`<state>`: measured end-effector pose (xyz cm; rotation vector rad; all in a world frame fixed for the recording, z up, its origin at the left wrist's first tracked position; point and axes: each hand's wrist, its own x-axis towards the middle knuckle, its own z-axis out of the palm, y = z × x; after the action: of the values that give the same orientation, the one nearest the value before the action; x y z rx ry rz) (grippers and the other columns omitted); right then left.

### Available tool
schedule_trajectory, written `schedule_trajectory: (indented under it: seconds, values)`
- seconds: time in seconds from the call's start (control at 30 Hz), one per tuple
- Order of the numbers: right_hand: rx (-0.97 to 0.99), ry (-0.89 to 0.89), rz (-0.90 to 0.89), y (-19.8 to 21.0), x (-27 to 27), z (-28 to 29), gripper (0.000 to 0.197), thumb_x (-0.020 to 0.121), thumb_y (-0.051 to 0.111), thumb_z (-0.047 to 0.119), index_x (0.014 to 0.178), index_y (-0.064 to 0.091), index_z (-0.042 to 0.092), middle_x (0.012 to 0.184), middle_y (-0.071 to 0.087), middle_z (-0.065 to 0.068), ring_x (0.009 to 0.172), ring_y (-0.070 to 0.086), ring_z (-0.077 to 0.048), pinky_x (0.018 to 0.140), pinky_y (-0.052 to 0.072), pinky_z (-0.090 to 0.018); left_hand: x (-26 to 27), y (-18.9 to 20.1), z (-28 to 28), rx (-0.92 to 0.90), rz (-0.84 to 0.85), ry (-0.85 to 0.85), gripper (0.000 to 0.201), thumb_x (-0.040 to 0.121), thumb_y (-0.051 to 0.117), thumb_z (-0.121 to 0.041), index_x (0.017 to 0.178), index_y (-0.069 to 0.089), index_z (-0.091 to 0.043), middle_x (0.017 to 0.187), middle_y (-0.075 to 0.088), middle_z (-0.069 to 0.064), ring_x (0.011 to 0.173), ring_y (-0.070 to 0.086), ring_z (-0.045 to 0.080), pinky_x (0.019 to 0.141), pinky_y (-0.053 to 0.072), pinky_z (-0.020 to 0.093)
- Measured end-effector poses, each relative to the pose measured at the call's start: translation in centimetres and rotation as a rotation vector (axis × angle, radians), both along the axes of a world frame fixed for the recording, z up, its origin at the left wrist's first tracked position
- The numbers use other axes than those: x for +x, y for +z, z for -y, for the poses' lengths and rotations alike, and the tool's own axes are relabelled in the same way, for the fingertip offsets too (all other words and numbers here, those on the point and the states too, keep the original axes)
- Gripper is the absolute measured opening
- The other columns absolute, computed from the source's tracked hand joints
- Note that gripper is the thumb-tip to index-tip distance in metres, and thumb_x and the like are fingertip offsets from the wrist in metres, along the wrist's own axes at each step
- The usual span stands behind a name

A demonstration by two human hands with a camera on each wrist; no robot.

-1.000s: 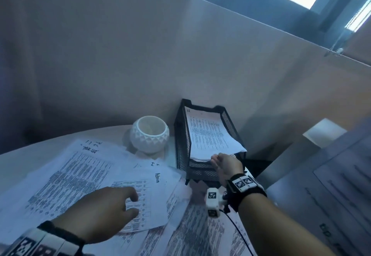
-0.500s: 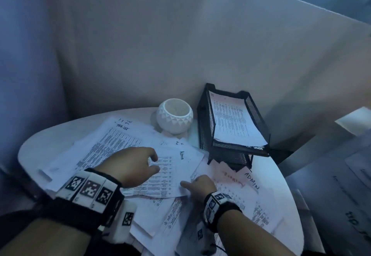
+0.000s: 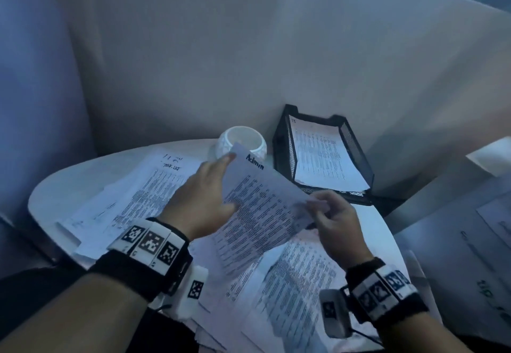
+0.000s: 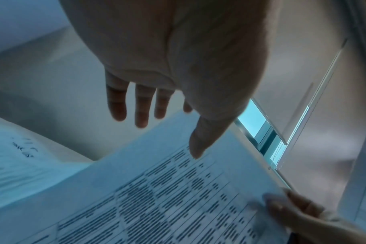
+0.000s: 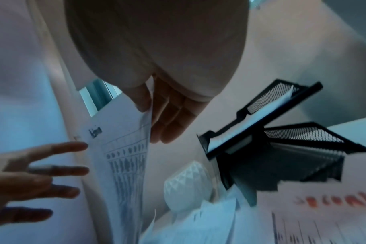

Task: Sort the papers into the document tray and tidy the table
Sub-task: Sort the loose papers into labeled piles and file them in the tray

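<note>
A printed sheet headed "Admin" [image 3: 262, 208] is raised off the heap, tilted. My right hand [image 3: 331, 214] pinches its right edge between thumb and fingers [image 5: 163, 107]. My left hand [image 3: 201, 197] is at the sheet's upper left edge. Its fingers are straight and spread, and its thumb [image 4: 195, 151] lies on the printed face. The black mesh document tray [image 3: 284, 142] stands at the back right with a printed page in its top tier. Several loose papers [image 3: 143, 195] cover the round white table [image 3: 69, 186].
A white faceted pot [image 3: 243, 142] stands left of the tray, just behind the raised sheet. A beige partition wall [image 3: 249, 62] closes off the back. A grey surface with a document [image 3: 470, 242] lies beyond the table's right edge.
My right hand left the tray, came down to the heap, pinched the "Admin" sheet and lifted it. My left hand rose from the pile to the sheet's left edge.
</note>
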<state>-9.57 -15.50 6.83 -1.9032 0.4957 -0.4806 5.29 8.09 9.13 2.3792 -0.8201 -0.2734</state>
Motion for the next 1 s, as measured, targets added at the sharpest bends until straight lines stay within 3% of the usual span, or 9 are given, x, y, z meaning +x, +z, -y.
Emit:
schedule_trajectory:
  seconds: [0.13, 0.27, 0.37, 0.53, 0.67, 0.77, 0.87, 0.9, 1.0]
  values:
    - [0.044, 0.039, 0.140, 1.6, -1.9, 1.3, 0.010, 0.100, 0.061, 0.003, 0.096, 0.065, -0.005, 0.091, 0.067, -0.031, 0.081, 0.065, -0.051, 0.072, 0.059, -0.057, -0.3, -0.6, 1.5, -0.239, -0.057, 0.146, 0.108, 0.081, 0.086, -0.029, 0.159, 0.013, -0.048, 0.158, 0.045, -0.002, 0.131, 0.055, 0.024, 0.104, 0.049, 0.049]
    - [0.244, -0.076, 0.140, 1.2, -2.7, 3.0, 0.013, 0.096, 0.067, 0.004, 0.100, 0.063, -0.007, 0.093, 0.070, -0.023, 0.079, 0.069, -0.033, 0.070, 0.062, -0.045, -0.3, -1.5, 2.6, -0.187, -0.110, 0.152, 0.007, 0.089, 0.078, -0.034, 0.087, 0.075, -0.028, 0.088, 0.078, 0.006, 0.078, 0.068, 0.021, 0.067, 0.046, 0.029]
    - [0.235, -0.279, -0.040, -2.3, -3.3, 6.3, 0.014, 0.095, 0.072, 0.006, 0.108, 0.067, 0.003, 0.102, 0.076, -0.011, 0.092, 0.075, -0.027, 0.072, 0.063, -0.037, -0.2, -2.0, 2.6, -0.200, -0.175, 0.202, 0.043, 0.088, 0.069, -0.047, 0.079, 0.072, -0.005, 0.079, 0.073, 0.023, 0.061, 0.064, 0.037, 0.062, 0.044, 0.034]
    - [0.215, -0.540, -0.637, -11.7, -7.4, 12.6, 0.058, 0.086, 0.077, 0.022, 0.139, 0.056, 0.010, 0.132, 0.064, -0.014, 0.114, 0.065, -0.032, 0.100, 0.056, -0.047, 0.1, -1.6, 2.5, -0.198, -0.172, 0.244, 0.048, 0.088, 0.071, -0.045, 0.076, 0.066, 0.001, 0.080, 0.068, 0.032, 0.058, 0.052, 0.025, 0.063, 0.041, 0.035]
    - [0.315, -0.497, -0.764, -14.4, -8.8, 12.9, 0.081, 0.087, 0.079, 0.014, 0.155, 0.037, -0.001, 0.127, 0.064, -0.024, 0.092, 0.066, -0.033, 0.069, 0.054, -0.036, -0.2, -1.2, 2.4, -0.190, -0.158, 0.221, 0.039, 0.083, 0.072, -0.046, 0.074, 0.070, -0.009, 0.072, 0.071, 0.019, 0.068, 0.067, 0.039, 0.063, 0.052, 0.040]
    - [0.286, -0.491, -0.753, -14.8, -8.6, 12.7, 0.062, 0.084, 0.081, 0.012, 0.138, 0.053, 0.005, 0.120, 0.059, -0.014, 0.091, 0.059, -0.028, 0.069, 0.051, -0.033, -0.1, -1.4, 2.2, -0.177, -0.153, 0.212, 0.034, 0.092, 0.072, -0.037, 0.073, 0.070, -0.009, 0.073, 0.071, 0.019, 0.075, 0.069, 0.043, 0.064, 0.049, 0.038]
    - [0.338, -0.538, -0.573, -13.1, -7.7, 11.9, 0.008, 0.076, 0.074, 0.007, 0.075, 0.068, 0.013, 0.088, 0.066, -0.016, 0.074, 0.065, -0.029, 0.067, 0.058, -0.042, 0.5, -1.8, 1.8, -0.179, -0.132, 0.200, 0.039, 0.093, 0.066, -0.043, 0.075, 0.069, -0.008, 0.072, 0.071, 0.018, 0.074, 0.068, 0.043, 0.063, 0.050, 0.039]
    - [0.330, -0.562, -0.520, -12.4, -7.3, 11.8, 0.016, 0.079, 0.070, 0.004, 0.065, 0.065, 0.010, 0.080, 0.068, -0.018, 0.070, 0.068, -0.031, 0.068, 0.060, -0.045, 0.7, -1.8, 1.7, -0.178, -0.116, 0.206, 0.040, 0.096, 0.063, -0.041, 0.076, 0.068, -0.007, 0.073, 0.069, 0.019, 0.075, 0.066, 0.043, 0.063, 0.048, 0.038]
    - [0.185, -0.522, -0.385, -7.8, -6.0, 10.3, 0.012, 0.090, 0.059, 0.004, 0.078, 0.062, 0.006, 0.078, 0.065, -0.011, 0.070, 0.063, -0.028, 0.063, 0.054, -0.039, 1.3, -1.5, 1.5, -0.167, -0.039, 0.258, 0.033, 0.102, 0.057, -0.032, 0.080, 0.067, -0.009, 0.075, 0.066, 0.016, 0.076, 0.061, 0.043, 0.066, 0.048, 0.041]
